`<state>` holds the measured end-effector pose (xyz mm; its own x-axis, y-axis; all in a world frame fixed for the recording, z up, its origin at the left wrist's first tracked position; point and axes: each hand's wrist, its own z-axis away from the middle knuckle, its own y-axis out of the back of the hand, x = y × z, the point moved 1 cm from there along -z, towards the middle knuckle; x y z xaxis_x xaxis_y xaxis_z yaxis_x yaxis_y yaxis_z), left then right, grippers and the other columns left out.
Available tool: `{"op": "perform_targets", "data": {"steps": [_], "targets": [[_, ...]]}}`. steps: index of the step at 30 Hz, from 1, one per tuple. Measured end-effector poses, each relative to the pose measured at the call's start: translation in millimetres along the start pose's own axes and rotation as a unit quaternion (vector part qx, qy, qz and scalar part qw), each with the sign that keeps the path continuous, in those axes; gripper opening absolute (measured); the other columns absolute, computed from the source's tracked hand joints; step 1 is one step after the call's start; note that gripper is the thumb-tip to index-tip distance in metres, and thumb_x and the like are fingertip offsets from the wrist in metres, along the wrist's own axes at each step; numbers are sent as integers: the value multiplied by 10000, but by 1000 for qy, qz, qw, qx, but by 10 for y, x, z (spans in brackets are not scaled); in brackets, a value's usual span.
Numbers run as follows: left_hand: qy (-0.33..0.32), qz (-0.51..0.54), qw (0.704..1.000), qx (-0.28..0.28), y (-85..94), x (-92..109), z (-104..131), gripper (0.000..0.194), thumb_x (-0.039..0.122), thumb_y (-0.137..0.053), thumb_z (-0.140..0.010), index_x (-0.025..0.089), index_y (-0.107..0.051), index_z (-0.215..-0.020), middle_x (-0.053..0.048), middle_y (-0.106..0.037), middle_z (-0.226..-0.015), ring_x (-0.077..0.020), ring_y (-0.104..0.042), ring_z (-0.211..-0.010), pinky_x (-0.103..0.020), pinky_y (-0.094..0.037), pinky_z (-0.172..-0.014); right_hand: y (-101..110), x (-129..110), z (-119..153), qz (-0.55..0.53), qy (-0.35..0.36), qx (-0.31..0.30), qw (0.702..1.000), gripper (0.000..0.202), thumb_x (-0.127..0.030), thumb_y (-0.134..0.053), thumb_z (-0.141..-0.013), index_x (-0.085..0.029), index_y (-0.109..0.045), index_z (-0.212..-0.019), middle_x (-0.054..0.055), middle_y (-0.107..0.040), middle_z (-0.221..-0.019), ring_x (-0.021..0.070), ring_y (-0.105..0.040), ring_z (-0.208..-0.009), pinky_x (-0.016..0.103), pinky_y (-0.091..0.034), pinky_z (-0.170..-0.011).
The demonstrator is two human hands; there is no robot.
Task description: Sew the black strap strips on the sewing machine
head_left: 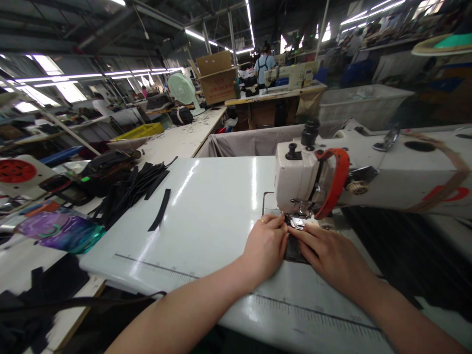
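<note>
A white sewing machine (295,177) with an orange guard (337,179) stands over the table at the right. Close in front of its presser foot (298,222) lies a dark fabric piece (295,251), mostly covered by my hands. My left hand (266,246) is closed, its curled fingers and thumb pressed on the fabric's left side by the foot; a ring shows on one finger. From the right, my right hand (326,248) reaches in with fingers together, pressing the fabric beside the foot. The fingertips of both hands almost meet, and exactly how they grip the edge is hidden.
A loose black strip (160,210) lies on the white table (217,206), with a pile of black strips (138,184) at its left edge. Dark fabric (409,255) covers the right side. Beyond are a green fan (182,89), a cardboard box (217,78) and a person (264,66).
</note>
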<state>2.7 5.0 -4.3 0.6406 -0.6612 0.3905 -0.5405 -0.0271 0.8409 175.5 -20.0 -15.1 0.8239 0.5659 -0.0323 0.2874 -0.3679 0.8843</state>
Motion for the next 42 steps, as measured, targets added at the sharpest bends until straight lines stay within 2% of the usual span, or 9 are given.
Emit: {"op": "perform_targets", "data": {"steps": [10, 17, 23, 30, 34, 36, 39, 40, 42], "targets": [[-6, -31, 999, 6, -47, -7, -7, 231, 151, -456, -930, 110, -681, -965, -127, -651, -1180, -253, -565, -1059, -411, -500, -982, 9, 12, 9, -25, -9, -30, 999, 318, -182, -429, -946, -170, -632, -1190, 92, -711, -997, 233, -670, -831, 372, -545, -716], [-2, -41, 999, -2, -45, -5, -12, 244, 148, -470, -921, 75, -670, -1039, -134, -646, -1176, -262, -558, -1075, -400, -494, -988, 26, 0, 5, -20, -10, -25, 999, 335, -174, -386, -954, -156, -637, -1175, 100, -707, -990, 245, -670, -820, 397, -557, -693], [-1, -35, 999, -7, -19, -14, -56, 221, 147, -479, -908, 98, -694, -924, -122, -657, -1149, -247, -564, -1039, -382, -491, -985, 14, 7, 18, -25, -14, -34, 999, 334, -180, -401, -952, -155, -625, -1200, 110, -700, -1020, 258, -667, -863, 412, -561, -721], [-6, -14, 1000, -4, 7, -6, -30, 202, 132, -493, -892, 110, -693, -905, -115, -668, -1083, -234, -577, -991, -364, -494, -953, 12, 5, 15, -40, -16, -38, 998, 321, -168, -405, -950, -147, -628, -1180, 118, -692, -1035, 265, -665, -875, 434, -566, -737], [67, 16, 996, 48, -8, -184, -112, 200, 118, -491, -912, 168, -683, -937, -62, -672, -975, -197, -587, -952, -335, -505, -905, 29, -4, 22, -40, -1, -14, 999, 305, -169, -403, -954, -130, -633, -1150, 126, -692, -1022, 270, -665, -886, 430, -567, -735], [75, -9, 996, 45, -15, -290, -177, 188, 134, -505, -920, 186, -683, -957, -67, -656, -1017, -212, -569, -1030, -369, -482, -952, 34, -10, 27, -38, 4, -6, 999, 293, -167, -412, -952, -122, -634, -1138, 123, -694, -1001, 267, -665, -882, 422, -565, -741], [22, -58, 998, -21, -1, -387, -243, 167, 256, -536, -939, 229, -701, -954, -66, -619, -1168, -255, -498, -1191, -459, -405, -1052, 35, -16, 33, -30, 3, -2, 1000, 284, -154, -428, -942, -122, -634, -1135, 122, -696, -1002, 263, -665, -880, 411, -562, -742], [26, -77, 996, -26, 19, -406, -252, 175, 293, -537, -944, 250, -706, -959, -55, -610, -1207, -268, -473, -1230, -497, -370, -1078, 34, -17, 36, -28, 1, -3, 1000, 281, -151, -432, -939, -126, -636, -1131, 122, -696, -1008, 263, -666, -881, 408, -562, -739], [70, -125, 990, 3, 75, -418, -251, 185, 322, -534, -948, 280, -714, -948, -31, -592, -1266, -294, -417, -1293, -581, -278, -1114, 32, -20, 41, -28, -1, -6, 1000, 271, -150, -440, -935, -135, -640, -1118, 119, -695, -1019, 262, -666, -890, 405, -561, -745]]}}
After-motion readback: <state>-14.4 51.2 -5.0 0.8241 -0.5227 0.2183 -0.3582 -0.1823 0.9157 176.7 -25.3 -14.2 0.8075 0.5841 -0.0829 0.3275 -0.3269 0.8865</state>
